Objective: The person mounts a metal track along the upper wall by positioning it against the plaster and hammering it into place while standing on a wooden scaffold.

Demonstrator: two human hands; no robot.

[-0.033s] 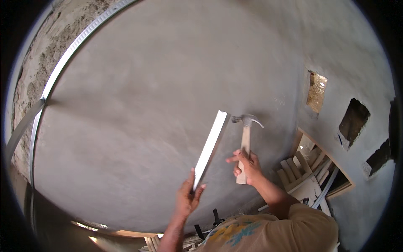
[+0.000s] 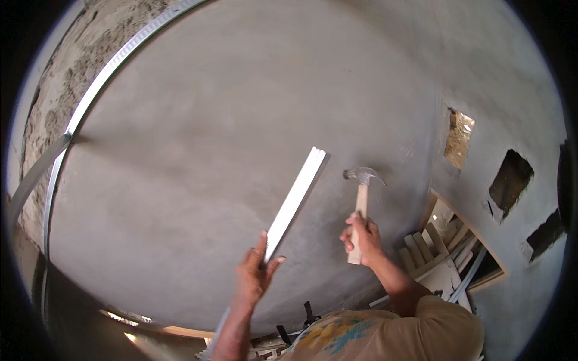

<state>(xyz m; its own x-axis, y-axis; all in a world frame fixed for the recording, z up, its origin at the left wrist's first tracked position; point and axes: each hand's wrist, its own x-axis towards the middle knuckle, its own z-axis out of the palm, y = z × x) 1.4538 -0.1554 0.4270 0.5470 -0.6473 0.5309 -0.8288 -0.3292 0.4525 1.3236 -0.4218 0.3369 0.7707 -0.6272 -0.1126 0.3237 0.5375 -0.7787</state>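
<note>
My left hand (image 2: 256, 271) grips the lower part of a long white strip (image 2: 293, 201), which tilts up to the right in front of a grey plastered wall (image 2: 192, 90). To its right, my right hand (image 2: 361, 240) holds a claw hammer (image 2: 362, 198) by its pale wooden handle, with the metal head uppermost. The hammer head is apart from the strip, a short way to the right of its upper end.
A curved-looking metal track (image 2: 99, 81) runs along the upper left, joined by another bar (image 2: 39, 165). The right-hand wall has several rough cut-out holes (image 2: 510, 180) and a wood-framed opening (image 2: 500, 274) holding stacked boards (image 2: 419, 245) and strips.
The white strip and my left hand have shifted up and left. The hammer has moved a little right, away from the strip, and the fingers on its handle have drawn in.
</note>
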